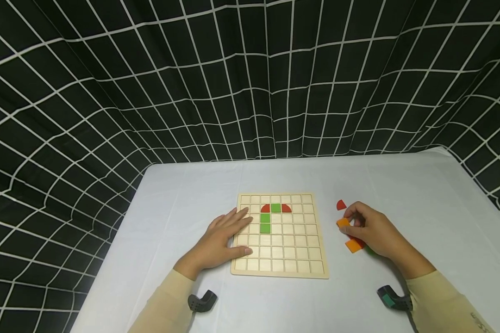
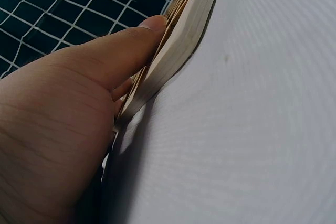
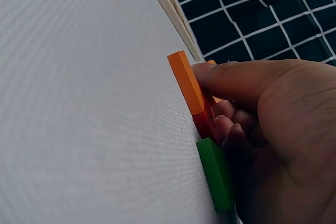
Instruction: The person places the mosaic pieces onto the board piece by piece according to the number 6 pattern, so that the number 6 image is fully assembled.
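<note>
My left hand (image 1: 222, 240) rests on the left edge of a wooden grid board (image 1: 293, 254), its fingers spread over the outer squares. In the left wrist view, the thumb lies against the board's rim (image 2: 181, 40). On the board sit a green square tile (image 1: 276, 207) between two red quarter-round tiles (image 1: 286, 209), and two more green squares (image 1: 265, 223) in a column beneath the left red one. Right of the board, my right hand (image 1: 371, 229) pinches an orange tile (image 1: 342, 223) between thumb and fingers. Below it lies another orange tile (image 1: 353, 246).
Beside that orange tile are a red tile (image 3: 205, 124) and a green tile (image 3: 215, 174), partly hidden by the right hand. A loose red quarter-round tile (image 1: 340, 205) lies farther back on the white-covered table (image 1: 183, 194). A black, white-gridded curtain (image 1: 250, 92) hangs behind.
</note>
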The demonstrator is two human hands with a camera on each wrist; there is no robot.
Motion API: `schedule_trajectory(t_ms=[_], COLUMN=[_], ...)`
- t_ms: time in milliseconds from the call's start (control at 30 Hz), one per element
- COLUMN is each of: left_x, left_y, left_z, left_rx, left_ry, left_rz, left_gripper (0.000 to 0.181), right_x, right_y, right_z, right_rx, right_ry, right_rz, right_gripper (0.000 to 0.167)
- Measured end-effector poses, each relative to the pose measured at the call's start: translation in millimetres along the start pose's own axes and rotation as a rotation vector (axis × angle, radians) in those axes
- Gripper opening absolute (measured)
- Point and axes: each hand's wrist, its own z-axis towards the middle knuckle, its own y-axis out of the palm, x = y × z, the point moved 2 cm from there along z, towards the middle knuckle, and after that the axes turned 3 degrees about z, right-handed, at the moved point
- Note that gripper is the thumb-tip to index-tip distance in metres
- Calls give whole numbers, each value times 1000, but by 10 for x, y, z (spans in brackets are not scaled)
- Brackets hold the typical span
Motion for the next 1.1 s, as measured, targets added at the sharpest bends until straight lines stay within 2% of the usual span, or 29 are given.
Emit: schedule_trajectory(t_ms=[267,500,867,1100], left_x=[2,2,0,-2], left_y=[0,7,-4,-8], left_z=[2,7,0,-7], left_rx=[-1,-6,-6,-1], left_ry=[6,9,3,2], left_rz=[-10,-2,-2,-6], left_gripper=[86,87,87,86], right_x=[9,37,1,-63], right_y=[2,-18,-26,-52], right_z=[-12,-38,-36,-41], right_rx=[35,99,104,126], right_ry=[20,-12,10,14], right_rz=[-4,70,79,141], right_gripper=[18,17,19,18])
